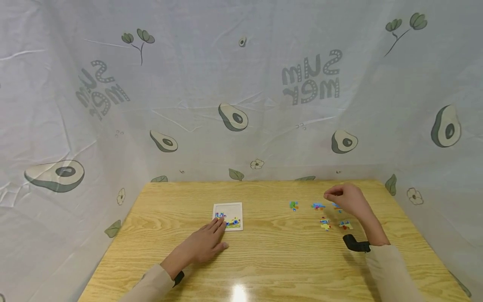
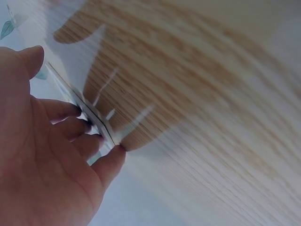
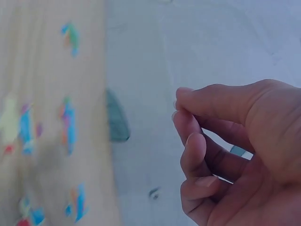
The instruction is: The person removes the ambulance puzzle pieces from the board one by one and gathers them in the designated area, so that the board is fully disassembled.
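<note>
White and shallow-rimmed, a square puzzle tray [image 1: 231, 210] lies flat just below the centre of the head view, with printed pieces [image 1: 235, 222] along its lower part and a pale bare floor above them. The left hand [image 1: 205, 245] rests its straight fingers on the tray's lower left; the left wrist view shows fingertips against its edge, the thumb apart. Right of centre, five loose jigsaw pieces lie on the wooden table [image 1: 279, 256]: a green one [image 1: 292, 205], a blue-and-pink one [image 1: 318, 206] and a blue-and-orange one [image 1: 338, 209] in the upper row, a yellow one [image 1: 325, 224] and a pale one with red [image 1: 345, 225] below. Above that upper row hangs the right hand [image 1: 349, 201], fingers curled, thumb and forefinger drawn together with nothing visible between them. The loose pieces look light, thin and fairly stiff, likely card or thin board; lying so flat, they probably give fingertips little to grip and may skid on the smooth tabletop. Opposite side edges seem the best hold, thumb against forefinger, sparing the narrow tabs, which could bend. The tray looks light enough to slide if pushed, so its rim is the sensible place to steady it, clear of the bare floor.
</note>
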The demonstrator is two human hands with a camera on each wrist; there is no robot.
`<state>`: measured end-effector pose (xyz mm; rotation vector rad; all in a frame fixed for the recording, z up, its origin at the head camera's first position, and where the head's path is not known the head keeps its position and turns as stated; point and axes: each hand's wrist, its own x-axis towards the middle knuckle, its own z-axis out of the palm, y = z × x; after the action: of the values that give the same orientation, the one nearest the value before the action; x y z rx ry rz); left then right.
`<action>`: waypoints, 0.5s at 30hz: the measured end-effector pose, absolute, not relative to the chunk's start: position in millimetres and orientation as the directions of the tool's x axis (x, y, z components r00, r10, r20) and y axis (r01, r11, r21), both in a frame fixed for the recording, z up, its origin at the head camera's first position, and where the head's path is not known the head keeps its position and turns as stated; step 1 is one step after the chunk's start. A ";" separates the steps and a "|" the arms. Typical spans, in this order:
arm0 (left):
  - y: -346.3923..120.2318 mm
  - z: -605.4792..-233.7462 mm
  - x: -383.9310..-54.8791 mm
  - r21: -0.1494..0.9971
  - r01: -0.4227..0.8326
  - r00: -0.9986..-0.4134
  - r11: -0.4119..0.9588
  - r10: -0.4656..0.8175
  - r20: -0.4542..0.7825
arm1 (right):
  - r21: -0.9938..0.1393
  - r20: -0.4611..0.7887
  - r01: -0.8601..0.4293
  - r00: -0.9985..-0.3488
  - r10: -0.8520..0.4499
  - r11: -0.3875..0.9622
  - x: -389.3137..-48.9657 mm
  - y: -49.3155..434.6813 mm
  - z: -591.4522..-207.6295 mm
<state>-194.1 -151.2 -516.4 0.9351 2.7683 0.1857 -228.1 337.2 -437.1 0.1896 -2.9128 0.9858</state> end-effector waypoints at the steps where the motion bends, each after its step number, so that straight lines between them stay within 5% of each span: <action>1: -151.2 -516.0 -193.8 0.189 0.582 -0.776 0.791 0.610 -0.162 | -0.599 0.111 -0.148 -0.989 -0.102 0.787 -230.3 333.5 -434.2; 15: -151.9 -512.0 -189.8 0.202 0.574 -0.781 0.794 0.605 -0.158 | -0.681 0.174 -0.263 -0.965 -0.198 0.684 -257.7 256.7 -427.8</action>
<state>-189.8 -151.9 -512.0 0.9217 2.7688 0.2111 -257.7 256.7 -427.8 0.3843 -2.8023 1.1536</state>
